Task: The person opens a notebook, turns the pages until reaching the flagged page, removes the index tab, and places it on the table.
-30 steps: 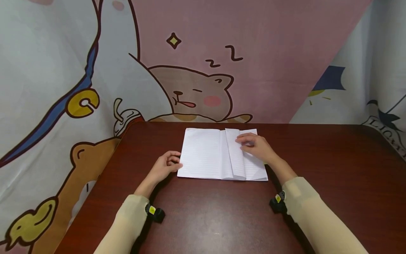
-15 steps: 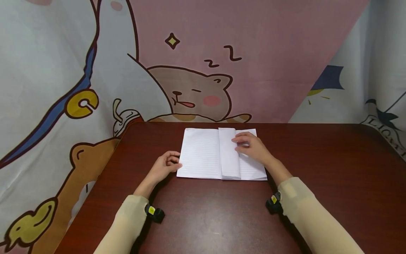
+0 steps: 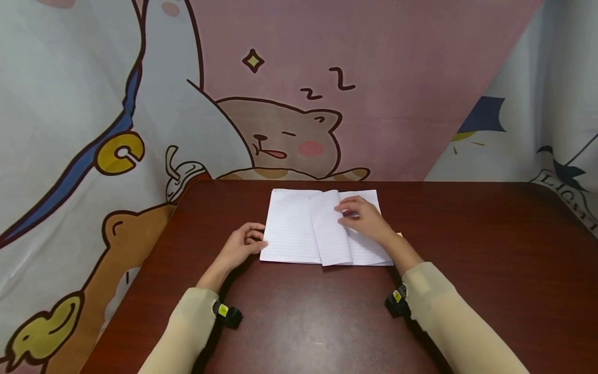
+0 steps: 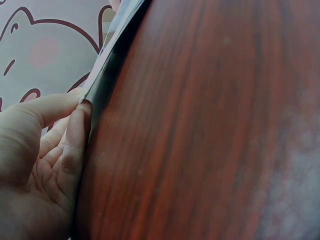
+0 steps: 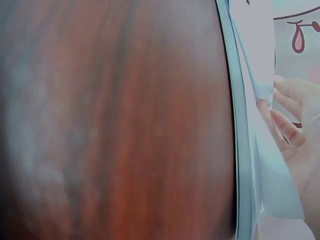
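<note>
Close to the far edge of the surface (image 3: 299,311), a lined notebook (image 3: 293,228) lies spread, one page (image 3: 328,229) curling up over its middle. A person's right hand (image 3: 366,221) has that page pinched in its grip; the left hand (image 3: 239,246) clamps its grip on the notebook's left edge. Behind the far edge hangs a cartoon-printed cloth (image 3: 388,104).

Two Zs (image 3: 340,79), "LI…" (image 3: 556,185) — on backdrop (image 3: 397,114)

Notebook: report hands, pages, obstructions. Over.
Left hand holds notebook by left edge. Right hand pinches raised page. Notebook open on table; no obstruction seen.
</note>
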